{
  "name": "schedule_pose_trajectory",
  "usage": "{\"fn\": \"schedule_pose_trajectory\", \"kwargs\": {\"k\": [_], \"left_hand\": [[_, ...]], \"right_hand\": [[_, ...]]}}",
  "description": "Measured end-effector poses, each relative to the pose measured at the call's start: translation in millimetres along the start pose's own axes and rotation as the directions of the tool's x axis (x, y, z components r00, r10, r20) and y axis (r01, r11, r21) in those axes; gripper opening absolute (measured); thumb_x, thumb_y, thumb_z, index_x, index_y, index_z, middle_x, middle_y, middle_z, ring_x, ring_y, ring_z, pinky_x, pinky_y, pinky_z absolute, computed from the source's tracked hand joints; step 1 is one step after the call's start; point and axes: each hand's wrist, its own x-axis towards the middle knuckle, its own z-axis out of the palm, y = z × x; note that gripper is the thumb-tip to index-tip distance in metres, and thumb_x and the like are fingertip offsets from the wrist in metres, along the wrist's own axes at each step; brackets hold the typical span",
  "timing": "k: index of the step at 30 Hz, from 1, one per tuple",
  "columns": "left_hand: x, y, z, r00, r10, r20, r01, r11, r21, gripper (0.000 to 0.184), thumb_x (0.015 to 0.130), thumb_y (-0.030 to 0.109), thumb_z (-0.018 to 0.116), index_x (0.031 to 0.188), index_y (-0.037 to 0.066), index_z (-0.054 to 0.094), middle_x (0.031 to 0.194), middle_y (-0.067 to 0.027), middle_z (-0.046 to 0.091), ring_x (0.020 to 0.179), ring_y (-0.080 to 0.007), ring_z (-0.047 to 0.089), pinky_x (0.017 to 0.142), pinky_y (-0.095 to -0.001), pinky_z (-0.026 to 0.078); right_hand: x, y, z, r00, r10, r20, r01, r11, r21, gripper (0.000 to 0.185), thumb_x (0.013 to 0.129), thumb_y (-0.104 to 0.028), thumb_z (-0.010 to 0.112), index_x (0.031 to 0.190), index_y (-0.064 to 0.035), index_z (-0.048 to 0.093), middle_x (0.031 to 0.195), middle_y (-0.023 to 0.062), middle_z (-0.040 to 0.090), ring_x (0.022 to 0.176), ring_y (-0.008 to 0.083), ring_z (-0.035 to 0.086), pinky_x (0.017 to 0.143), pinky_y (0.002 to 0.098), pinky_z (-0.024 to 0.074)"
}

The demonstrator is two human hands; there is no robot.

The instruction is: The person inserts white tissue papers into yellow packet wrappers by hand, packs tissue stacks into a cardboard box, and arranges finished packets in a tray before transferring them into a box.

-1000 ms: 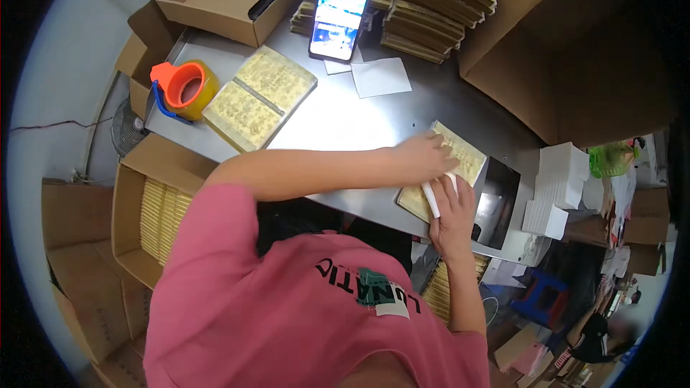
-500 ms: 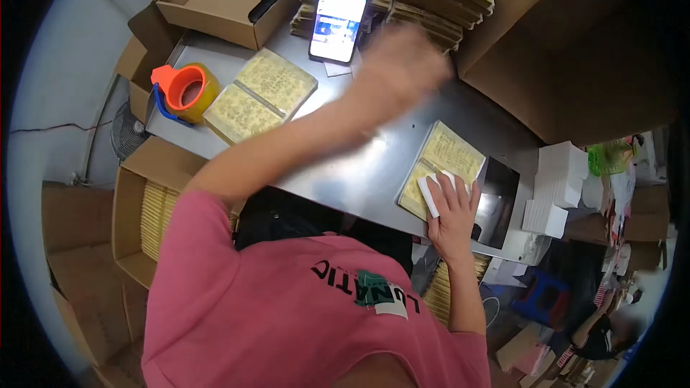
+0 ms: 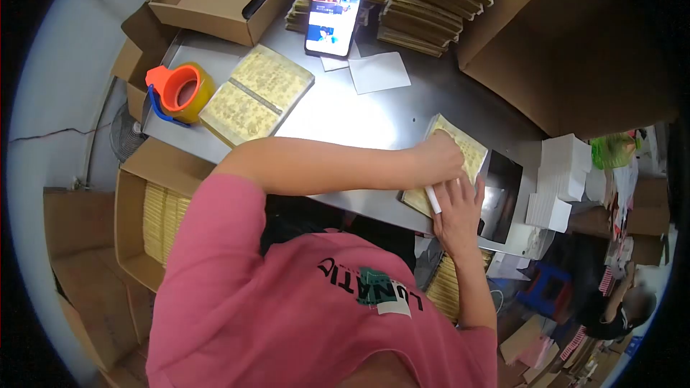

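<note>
A yellow patterned pack (image 3: 471,149) with a band across it lies on the right part of the metal table. My left hand (image 3: 438,159) is closed over its upper part, knuckles up; its fingertips and anything in them are hidden. Right beside it, my right hand (image 3: 457,210) presses down on the same pack, fingers bent over a white card (image 3: 433,200) of which only the edge shows. The two hands touch or nearly touch. Another banded yellow pack (image 3: 257,93) lies on the table's left side.
A lit phone (image 3: 335,11) leans against stacked yellow packs (image 3: 431,3). Near it lies a white sheet (image 3: 379,72). An orange tape dispenser (image 3: 181,93) stands at left. Cardboard boxes (image 3: 208,0) border the table; white stacks (image 3: 563,172) stand right. A person (image 3: 607,320) is at far right.
My left hand has swept from near the phone down and right onto the yellow pack beside my right hand. The white sheet it covered now shows. My right hand stays on the pack.
</note>
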Motion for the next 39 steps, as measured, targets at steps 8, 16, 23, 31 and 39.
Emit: {"fn": "schedule_pose_trajectory", "kwargs": {"k": [8,16,23,31,39], "left_hand": [[-33.3,17.5,6.2,0.960,-0.177,-0.219,0.151,0.980,-0.133,0.033,0.075,0.014,0.061,0.100,-0.006,0.062,0.095,-0.0167,0.064,0.095,-0.0286,0.063,0.080,-0.0361,0.049],[-102.2,61.6,15.4,0.922,-0.176,-0.345,0.133,0.981,-0.144,0.053,0.085,0.028,0.063,0.122,-0.010,0.056,0.128,-0.0221,0.056,0.127,-0.0331,0.047,0.112,-0.0456,0.031],[-109.2,44.0,14.9,0.936,-0.183,-0.300,0.098,0.956,-0.277,0.051,0.085,0.036,0.065,0.123,0.003,0.059,0.128,-0.0154,0.057,0.125,-0.0293,0.050,0.112,-0.0478,0.033],[-77.1,26.2,-17.6,0.944,-0.243,-0.222,0.151,0.919,-0.364,0.014,0.082,0.017,0.067,0.093,0.008,0.064,0.099,-0.0078,0.064,0.095,-0.0251,0.060,0.083,-0.0391,0.045],[-46.1,34.7,-16.0,0.886,-0.377,-0.270,0.318,0.918,-0.238,0.014,0.080,0.015,0.069,0.090,0.009,0.063,0.087,-0.0058,0.061,0.084,-0.0238,0.056,0.076,-0.0358,0.041]], "right_hand": [[5.9,-10.4,-1.8,0.989,0.140,-0.038,-0.138,0.989,0.056,0.060,0.074,-0.003,0.063,0.132,-0.0008,0.047,0.135,0.0194,0.042,0.121,0.0421,0.041,0.101,0.0510,0.0353],[41.8,-17.0,15.3,0.939,0.336,-0.066,-0.330,0.940,0.083,0.041,0.078,-0.003,0.057,0.118,0.0008,0.052,0.109,0.0216,0.052,0.102,0.0421,0.048,0.088,0.0493,0.0405],[20.4,-30.0,12.8,0.912,0.341,-0.226,-0.235,0.889,0.394,0.027,0.091,-0.004,0.056,0.117,0.0029,0.056,0.125,0.0216,0.054,0.111,0.0377,0.053,0.092,0.0428,0.0430],[-49.9,104.9,-41.6,0.215,0.692,-0.688,-0.615,0.644,0.456,0.026,0.082,-0.020,0.076,0.071,0.0010,0.065,0.072,0.0056,0.065,0.060,0.0127,0.054,0.059,0.0286,0.0446],[-104.7,151.6,-18.5,0.209,0.811,-0.546,-0.717,0.507,0.478,0.025,0.088,-0.022,0.068,0.097,0.0015,0.070,0.100,0.0123,0.069,0.081,0.0192,0.065,0.073,0.0277,0.0501]]}}
